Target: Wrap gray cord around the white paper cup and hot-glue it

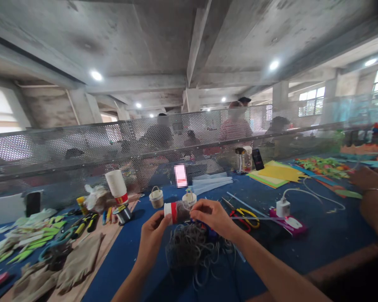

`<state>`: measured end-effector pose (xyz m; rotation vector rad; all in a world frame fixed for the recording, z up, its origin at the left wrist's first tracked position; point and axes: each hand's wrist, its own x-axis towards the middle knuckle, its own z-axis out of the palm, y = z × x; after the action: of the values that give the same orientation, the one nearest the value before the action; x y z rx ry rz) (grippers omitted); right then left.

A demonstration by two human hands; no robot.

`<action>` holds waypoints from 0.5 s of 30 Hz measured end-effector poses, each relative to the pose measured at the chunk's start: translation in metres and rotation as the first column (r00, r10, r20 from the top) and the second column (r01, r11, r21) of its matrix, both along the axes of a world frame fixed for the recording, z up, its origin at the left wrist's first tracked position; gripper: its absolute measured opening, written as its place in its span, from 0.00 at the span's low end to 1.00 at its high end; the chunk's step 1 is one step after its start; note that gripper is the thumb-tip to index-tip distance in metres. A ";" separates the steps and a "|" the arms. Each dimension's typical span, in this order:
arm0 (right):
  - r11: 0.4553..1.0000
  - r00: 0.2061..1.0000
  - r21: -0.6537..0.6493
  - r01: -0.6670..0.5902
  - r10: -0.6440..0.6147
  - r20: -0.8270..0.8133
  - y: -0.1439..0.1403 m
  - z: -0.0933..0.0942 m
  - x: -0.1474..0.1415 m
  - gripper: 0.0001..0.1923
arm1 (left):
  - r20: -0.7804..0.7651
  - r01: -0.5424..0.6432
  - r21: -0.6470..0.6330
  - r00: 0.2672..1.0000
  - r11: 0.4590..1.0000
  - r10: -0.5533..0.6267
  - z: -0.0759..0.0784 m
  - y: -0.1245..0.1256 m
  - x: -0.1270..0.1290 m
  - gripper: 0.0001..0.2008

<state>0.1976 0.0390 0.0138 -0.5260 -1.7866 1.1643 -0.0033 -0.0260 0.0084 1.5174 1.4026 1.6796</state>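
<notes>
Fencing the bench [318, 235] at twelve o'clock (mesh screen [82, 151]), both hands' fingers [164, 218] grasp the cup [176, 211] above tangled cord [192, 247].

Both forearms reach forward, left hand [153, 231] and right hand [211, 216] raised close together, fingers curled in a grip.

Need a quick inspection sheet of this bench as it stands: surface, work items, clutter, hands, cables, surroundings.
Surface: blue table.
Work items: small paper cup with a red band, partly wrapped in grey cord; loose grey cord pile beneath.
Clutter: scissors, stacked cups, yellow paper sheets, green paper cutouts.
Hands: left hand grips the cup; right hand pinches cord at it.
Cables: white charger with white cable.
Surroundings: perforated metal screen; people behind it.
</notes>
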 end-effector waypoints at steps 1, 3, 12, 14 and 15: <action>0.999 0.999 0.009 -0.044 0.044 0.015 -0.004 0.002 0.001 0.13 | 0.009 -0.006 0.005 1.000 1.000 0.006 0.001 0.000 0.000 0.12; 0.993 0.993 0.049 -0.106 0.104 0.050 -0.010 0.006 0.004 0.12 | 0.031 -0.020 0.004 0.999 1.000 0.020 0.002 -0.001 -0.001 0.13; 0.957 0.929 0.092 -0.277 0.242 0.280 -0.011 0.003 0.008 0.11 | 0.151 -0.005 -0.010 0.988 1.000 0.007 0.000 0.002 -0.006 0.14; 0.957 0.926 0.124 -0.263 0.214 0.311 -0.011 0.001 0.010 0.12 | 0.159 -0.001 0.016 0.987 1.000 -0.001 0.000 0.002 -0.006 0.13; 0.963 0.935 0.151 -0.224 0.169 0.311 -0.011 0.001 0.012 0.12 | 0.157 0.000 0.030 0.988 1.000 -0.004 0.000 0.001 -0.006 0.13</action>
<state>0.2094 0.0281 0.0145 -0.4343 -2.2250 1.0802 -0.0093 -0.0247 0.0087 1.3689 1.2990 1.7839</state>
